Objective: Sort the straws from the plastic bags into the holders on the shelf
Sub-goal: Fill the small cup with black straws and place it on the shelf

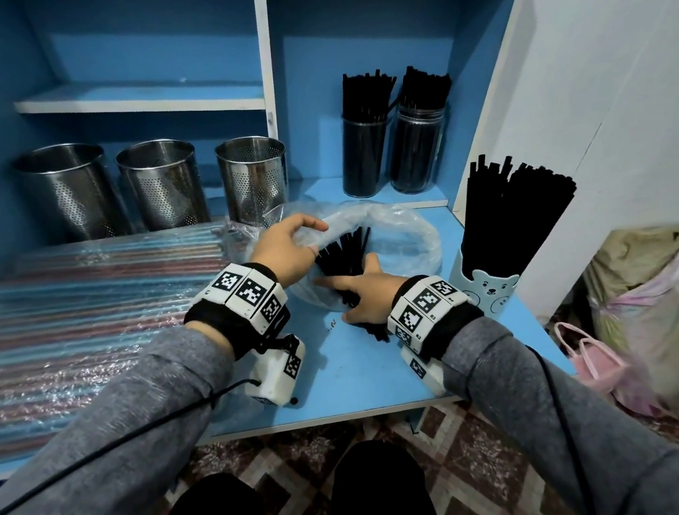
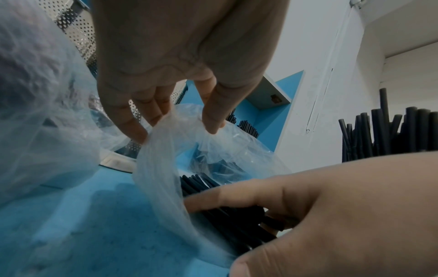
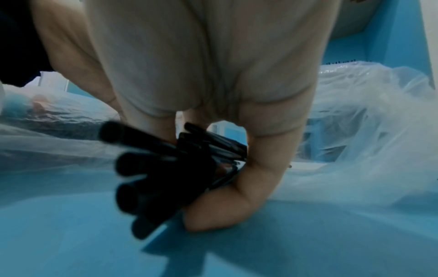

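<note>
Right hand (image 3: 213,90) curled around black straws (image 3: 166,168), clear plastic bag (image 3: 355,140) just behind, on blue shelf (image 3: 308,243)

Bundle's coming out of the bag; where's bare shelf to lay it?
Bare blue counter at the front edge, between the wrists, and a strip behind the bag before the jars. Left is crowded with packs.
</note>
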Available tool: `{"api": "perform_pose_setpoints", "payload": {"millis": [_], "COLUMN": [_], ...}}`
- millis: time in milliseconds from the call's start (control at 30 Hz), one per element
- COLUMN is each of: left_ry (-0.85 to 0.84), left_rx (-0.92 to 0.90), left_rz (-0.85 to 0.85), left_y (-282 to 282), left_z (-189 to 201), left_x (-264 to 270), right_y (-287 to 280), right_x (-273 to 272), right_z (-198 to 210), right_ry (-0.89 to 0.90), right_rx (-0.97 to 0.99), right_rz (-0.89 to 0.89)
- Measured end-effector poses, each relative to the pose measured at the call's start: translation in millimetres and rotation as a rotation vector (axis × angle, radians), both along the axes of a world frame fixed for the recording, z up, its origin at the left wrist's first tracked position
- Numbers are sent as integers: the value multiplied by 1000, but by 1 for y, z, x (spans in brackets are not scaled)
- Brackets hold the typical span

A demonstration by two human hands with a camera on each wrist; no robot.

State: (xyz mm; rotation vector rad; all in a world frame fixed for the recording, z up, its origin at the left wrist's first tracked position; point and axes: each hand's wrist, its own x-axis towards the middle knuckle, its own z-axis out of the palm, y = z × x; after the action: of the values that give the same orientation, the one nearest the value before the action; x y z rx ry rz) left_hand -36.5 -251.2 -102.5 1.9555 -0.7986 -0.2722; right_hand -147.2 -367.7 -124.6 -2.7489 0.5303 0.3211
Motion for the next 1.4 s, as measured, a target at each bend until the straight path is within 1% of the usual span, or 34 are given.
{"api": "perform_pose_setpoints", "payload": {"millis": [200, 333, 433, 533, 633, 733, 767, 800, 833, 867, 900, 933, 1000, 1033, 1067, 1100, 1167, 1267, 1333, 1400], "left_ry": [5, -1, 1, -24, -45, -49, -90, -180, -303, -420, -504, -550, -579, -593, -618, -655, -717, -693, -641, -496], "left_rx": [-1, 7, 15, 43, 92, 212, 270, 293, 247, 144, 50, 3, 38, 76, 108, 121, 95, 22, -22, -99], "left_rz": [12, -1, 10, 21, 20, 64, 101, 141, 155, 118, 8, -160, -484, -581, -634, -660, -644, -525, -464, -458], "left_y": [2, 4, 3, 2, -2, -5, -5, -5, -6, -8, -11, -14, -22, -25, -28, -32, -38, -45, -48, -49], "left_z": [0, 0, -1, 0, 2, 5, 6, 8, 10, 12, 13, 14, 14, 12, 11, 10, 6, 2, 0, 2], "left_x": [1, 1, 0, -2, -6, -13, -16, -21, -27, -33, -38, -44, -54, -58, -62, -66, -75, -86, -88, -91], "right_y": [-6, -12, -18, -22, -24, -25, -25, -25, -26, -25, -24, -23, -20, -18, -17, -16, -14, -14, -17, -23], "right_x": [2, -2, -6, -16, -29, -42, -47, -51, -55, -59, -64, -69, -80, -85, -91, -99, -114, -133, -141, -146], "right_z": [9, 15, 24, 32, 40, 51, 55, 60, 64, 69, 73, 78, 88, 93, 99, 105, 118, 136, 147, 157], "right_ry": [8, -7, -88, -176, -242, -213, -187, -156, -127, -98, -70, -45, -4, 16, 39, 64, 105, 74, -20, -236], "right_rx": [33, 105, 138, 256, 331, 358, 362, 363, 360, 352, 338, 322, 293, 277, 260, 238, 199, 221, 207, 148], "right_rz": [-200, -220, -200, -220, -274, -285, -275, -255, -234, -210, -187, -161, -106, -75, -43, -7, 72, 132, 159, 130]}}
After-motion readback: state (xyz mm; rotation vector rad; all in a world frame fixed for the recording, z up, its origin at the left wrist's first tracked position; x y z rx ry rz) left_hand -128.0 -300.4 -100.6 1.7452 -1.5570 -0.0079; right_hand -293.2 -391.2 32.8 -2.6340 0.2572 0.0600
